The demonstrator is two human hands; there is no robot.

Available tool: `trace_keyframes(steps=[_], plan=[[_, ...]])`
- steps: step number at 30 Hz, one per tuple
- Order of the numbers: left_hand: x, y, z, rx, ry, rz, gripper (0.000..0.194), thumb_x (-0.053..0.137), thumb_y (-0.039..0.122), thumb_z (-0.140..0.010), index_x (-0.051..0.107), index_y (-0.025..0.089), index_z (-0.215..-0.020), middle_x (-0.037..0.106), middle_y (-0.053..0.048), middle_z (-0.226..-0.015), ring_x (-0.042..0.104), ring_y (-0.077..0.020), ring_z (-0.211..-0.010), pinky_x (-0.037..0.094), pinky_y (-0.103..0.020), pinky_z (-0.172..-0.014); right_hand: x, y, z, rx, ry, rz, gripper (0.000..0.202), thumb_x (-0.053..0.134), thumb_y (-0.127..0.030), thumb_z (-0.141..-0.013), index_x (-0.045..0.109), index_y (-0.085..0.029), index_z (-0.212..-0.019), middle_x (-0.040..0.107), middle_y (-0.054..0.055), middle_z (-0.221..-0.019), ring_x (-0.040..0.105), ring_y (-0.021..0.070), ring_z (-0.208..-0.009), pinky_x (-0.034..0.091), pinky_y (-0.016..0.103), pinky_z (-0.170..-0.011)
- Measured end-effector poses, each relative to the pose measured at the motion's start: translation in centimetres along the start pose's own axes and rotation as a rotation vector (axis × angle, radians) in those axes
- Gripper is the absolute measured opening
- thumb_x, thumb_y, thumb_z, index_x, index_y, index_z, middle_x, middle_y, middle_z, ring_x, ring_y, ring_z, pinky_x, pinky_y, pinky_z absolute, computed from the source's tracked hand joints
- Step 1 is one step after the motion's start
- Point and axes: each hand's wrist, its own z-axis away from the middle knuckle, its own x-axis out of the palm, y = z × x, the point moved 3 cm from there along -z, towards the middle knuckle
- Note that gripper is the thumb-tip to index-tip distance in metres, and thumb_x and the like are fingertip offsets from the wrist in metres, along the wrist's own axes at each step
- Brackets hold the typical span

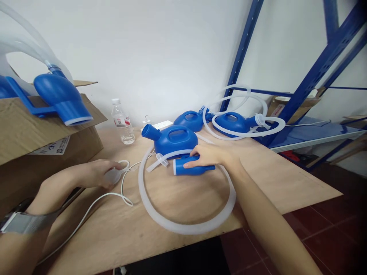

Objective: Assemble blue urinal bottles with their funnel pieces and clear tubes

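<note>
The right hand grips the blue spouted piece before the blue bottle, likely light, stiff, smooth plastic best held round its body, while the left hand pinches what seems a thin clear cap.

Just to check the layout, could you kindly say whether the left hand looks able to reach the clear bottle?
Probably yes: nothing seems to stand between the left hand and the bottle, though that hand holds a translucent piece.

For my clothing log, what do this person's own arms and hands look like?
The left hand, gloveless, has a silver-grey mesh watchband at the wrist; the right hand has no glove or band. No sleeves show on either arm.
</note>
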Motion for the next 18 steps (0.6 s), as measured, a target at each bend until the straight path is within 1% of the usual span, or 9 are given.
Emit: trace_keyframes(steps=[2,3,5,8,10,12,15,17,18], plan=[[-0.2,0.1,-0.2,0.015,0.005,-0.002,0.075,0.070,0.038,-0.061,0.069,0.018,-0.133,0.074,-0.012,-0.118,0.066,-0.0347,-0.106,0.051,-0.037,-0.088,-0.5,1.0,0.3,0.069,-0.093,0.024,0.055,0.074,-0.079,-0.074,0.081,-0.025,-0.082,0.078,0.007,-0.081,0.069,0.0250,-0.068,0.051,0.036,-0.062],[-0.2,0.1,-0.2,0.019,0.014,0.002,0.074,0.071,0.039,-0.060,0.070,0.018,-0.131,0.075,-0.011,-0.115,0.066,-0.0342,-0.104,0.051,-0.036,-0.086,-1.0,1.3,0.4,0.094,-0.094,0.044,0.056,0.074,-0.079,-0.074,0.081,-0.025,-0.087,0.079,0.007,-0.088,0.071,0.0266,-0.073,0.052,0.037,-0.064],[-0.4,0.0,-0.2,0.018,0.018,0.015,0.071,0.073,0.041,-0.059,0.072,0.019,-0.127,0.076,-0.010,-0.109,0.067,-0.0332,-0.099,0.051,-0.035,-0.081,-2.1,1.4,0.5,0.113,-0.015,0.090,0.056,0.073,-0.079,-0.076,0.080,-0.024,-0.087,0.079,0.007,-0.089,0.071,0.0274,-0.075,0.051,0.038,-0.065],[-0.7,0.4,0.1,0.014,-0.033,0.010,0.073,0.076,0.048,-0.060,0.071,0.020,-0.127,0.076,-0.008,-0.105,0.067,-0.0317,-0.096,0.050,-0.034,-0.080,-3.2,0.1,-0.3,0.084,0.139,0.129,0.048,0.067,-0.071,-0.087,0.077,-0.024,-0.085,0.078,0.007,-0.084,0.071,0.0276,-0.076,0.050,0.040,-0.069],[-1.2,0.9,0.2,0.007,-0.065,-0.015,0.072,0.072,0.059,-0.067,0.070,0.017,-0.125,0.076,-0.011,-0.109,0.067,-0.0315,-0.097,0.050,-0.035,-0.082,-3.4,-1.6,-1.7,0.017,0.252,0.105,0.039,0.062,-0.060,-0.096,0.077,-0.025,-0.098,0.079,0.006,-0.094,0.072,0.0289,-0.088,0.052,0.041,-0.077],[-1.8,1.6,-0.2,-0.010,-0.032,-0.057,0.074,0.060,0.069,-0.077,0.067,0.013,-0.126,0.074,-0.016,-0.119,0.067,-0.0331,-0.104,0.050,-0.037,-0.086,-3.1,-3.3,-3.8,-0.066,0.303,0.076,0.038,0.060,-0.054,-0.099,0.073,-0.026,-0.122,0.076,0.008,-0.115,0.070,0.0311,-0.107,0.053,0.044,-0.090],[-2.3,2.4,-1.8,-0.047,0.009,-0.139,0.079,0.052,0.068,-0.084,0.058,0.013,-0.141,0.068,-0.022,-0.137,0.066,-0.0368,-0.118,0.050,-0.039,-0.092,-2.1,-5.0,-7.8,-0.169,0.225,0.154,0.071,0.074,-0.054,-0.090,0.054,-0.026,-0.151,0.058,0.015,-0.149,0.054,0.0388,-0.138,0.045,0.054,-0.111],[-2.2,2.8,-3.1,-0.051,-0.022,-0.181,0.073,0.059,0.060,-0.080,0.061,0.016,-0.139,0.068,-0.022,-0.139,0.066,-0.0380,-0.120,0.051,-0.039,-0.091,-1.5,-5.1,-10.0,-0.173,0.168,0.241,0.090,0.084,-0.059,-0.078,0.051,-0.027,-0.155,0.048,0.017,-0.160,0.039,0.0437,-0.149,0.032,0.062,-0.120],[-2.1,3.0,-3.7,-0.050,-0.043,-0.196,0.069,0.061,0.057,-0.077,0.065,0.017,-0.133,0.070,-0.021,-0.135,0.068,-0.0384,-0.117,0.051,-0.039,-0.088,-1.2,-4.9,-10.9,-0.154,0.116,0.259,0.093,0.086,-0.062,-0.075,0.052,-0.027,-0.155,0.048,0.017,-0.160,0.039,0.0449,-0.150,0.029,0.064,-0.120]])
